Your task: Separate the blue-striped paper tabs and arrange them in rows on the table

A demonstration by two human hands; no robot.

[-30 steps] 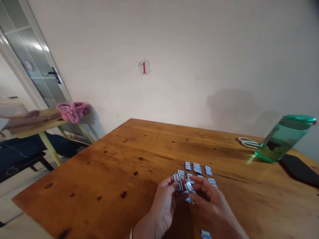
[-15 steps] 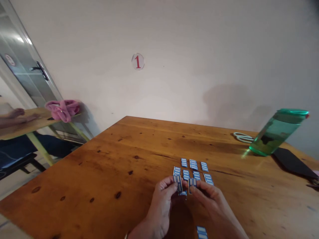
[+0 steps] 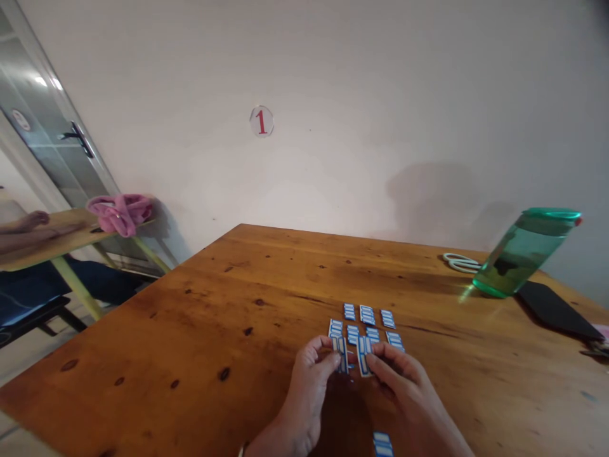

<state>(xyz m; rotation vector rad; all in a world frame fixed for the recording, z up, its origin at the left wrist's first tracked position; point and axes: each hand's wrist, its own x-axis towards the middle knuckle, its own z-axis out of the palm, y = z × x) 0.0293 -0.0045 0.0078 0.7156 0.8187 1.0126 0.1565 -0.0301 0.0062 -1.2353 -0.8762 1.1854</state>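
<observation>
Two bare hands meet low at the centre of a knotted wooden table [image 3: 200, 330], each pinching a small blue-and-white striped card upright between thumb and fingertips. The left hand [image 3: 309, 387] holds the left card [image 3: 340, 353]; the right hand [image 3: 399, 387] holds the right card [image 3: 364, 354]; the two cards stand just beside one another, short edges toward the tabletop (whether they touch it cannot be told). Both hands are narrowly closed about their cards, fingers curled inward. Just beyond the fingertips lies a grid of like cards [image 3: 367, 320], flat on the wood in two rows, the nearer row partly hidden by the held cards. One further single card [image 3: 382, 443] lies flat near the bottom edge, beside the right wrist. Toward the far right corner stand a green translucent bottle [image 3: 523, 252], tilted in this view, white-handled scissors [image 3: 460, 262] just left of it, and a dark flat pad [image 3: 554, 310] to its right. On the wall behind hangs a round sign bearing a red 1 [image 3: 261, 120]. At far left, a second table carries a pink cloth [image 3: 120, 211].
</observation>
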